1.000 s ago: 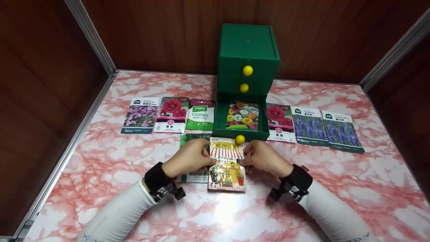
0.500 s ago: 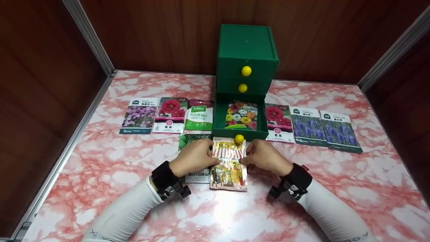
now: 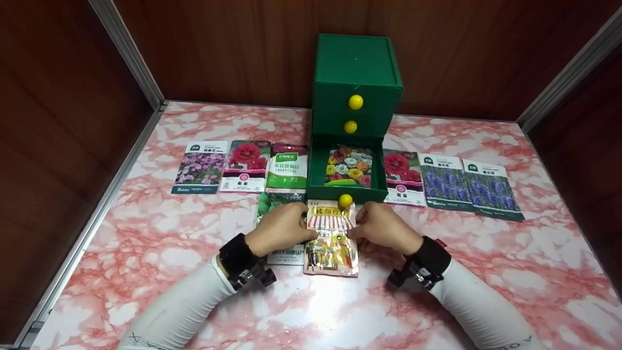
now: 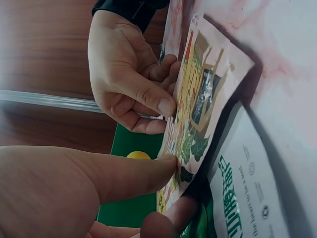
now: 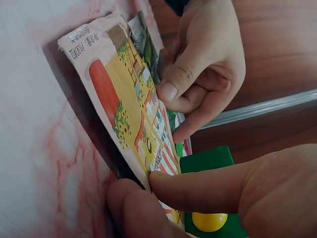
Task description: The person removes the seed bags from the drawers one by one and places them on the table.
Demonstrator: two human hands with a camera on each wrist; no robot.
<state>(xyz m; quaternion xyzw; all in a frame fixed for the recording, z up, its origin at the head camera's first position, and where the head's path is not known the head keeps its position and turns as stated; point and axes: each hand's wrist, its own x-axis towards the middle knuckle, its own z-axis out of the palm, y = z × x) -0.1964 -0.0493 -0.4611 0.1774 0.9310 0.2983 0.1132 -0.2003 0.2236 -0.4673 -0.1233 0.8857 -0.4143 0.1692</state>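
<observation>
A pink, shop-front-patterned seed packet (image 3: 333,255) lies between my hands, just in front of the drawer's yellow knob (image 3: 345,201). My left hand (image 3: 282,229) pinches its left edge, thumb on the printed face. On the opposite edge, my right hand (image 3: 388,229) pinches it the same way. Both wrist views show the packet (image 4: 198,99) raised off the table at an angle, fingers curled beneath. Partly under my left hand is a green-and-white seed packet (image 3: 286,257). In the pulled-out bottom drawer (image 3: 318,180) lies a packet with multicoloured flowers (image 3: 350,167).
A green drawer cabinet (image 3: 357,61) stands at the back, its upper two drawers closed. Left of it are purple-flower (image 3: 200,167), red-flower (image 3: 245,165) and impatiens (image 3: 288,167) packets. To its right lie another red-flower packet (image 3: 403,177) and two lavender packets (image 3: 446,180), (image 3: 493,189).
My left hand and the pink packet have shifted slightly right. The packet's tilt changed, with a bright glare crossing it half a second ago. Both hands keep their hold.
</observation>
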